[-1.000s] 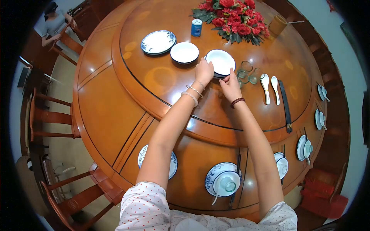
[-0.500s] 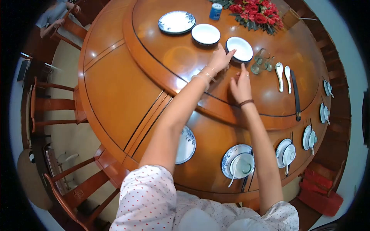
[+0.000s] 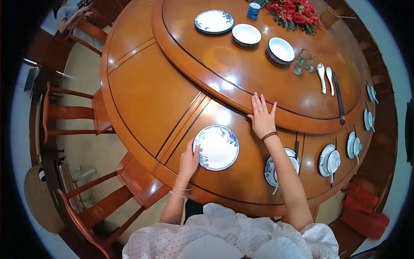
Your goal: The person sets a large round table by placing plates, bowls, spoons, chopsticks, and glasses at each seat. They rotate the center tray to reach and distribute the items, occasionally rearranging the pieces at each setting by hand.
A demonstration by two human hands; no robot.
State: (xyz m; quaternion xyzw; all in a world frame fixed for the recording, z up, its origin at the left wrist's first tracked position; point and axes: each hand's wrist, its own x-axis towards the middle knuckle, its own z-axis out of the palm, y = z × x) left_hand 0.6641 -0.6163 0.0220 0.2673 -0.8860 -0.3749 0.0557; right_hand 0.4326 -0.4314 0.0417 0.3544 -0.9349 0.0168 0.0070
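Note:
My left hand (image 3: pixel 189 160) grips the left rim of a white plate (image 3: pixel 215 148) with blue flowers, thumb along its edge. The plate sits on the outer table near the front. My right hand (image 3: pixel 262 116) lies flat with fingers spread on the rim of the wooden turntable (image 3: pixel 241 93), holding nothing. Beyond it on the turntable are a stack of bowls (image 3: pixel 281 50), another bowl stack (image 3: pixel 246 34) and a stack of plates (image 3: pixel 214 21). My right forearm partly covers a place setting (image 3: pixel 271 172).
Glasses (image 3: pixel 304 64), two white spoons (image 3: pixel 321 78) and black chopsticks (image 3: pixel 339 99) lie on the turntable, with a blue can (image 3: pixel 253 11) and red flowers (image 3: pixel 295 15) behind. Several settings line the right edge. Wooden chairs (image 3: pixel 103 207) stand at left; a person (image 3: pixel 73 17) sits far left.
Both hands have drawn back from the bowls on the turntable. My left hand has come down to the plate; my right hand now rests on the turntable's rim. The view has shifted slightly.

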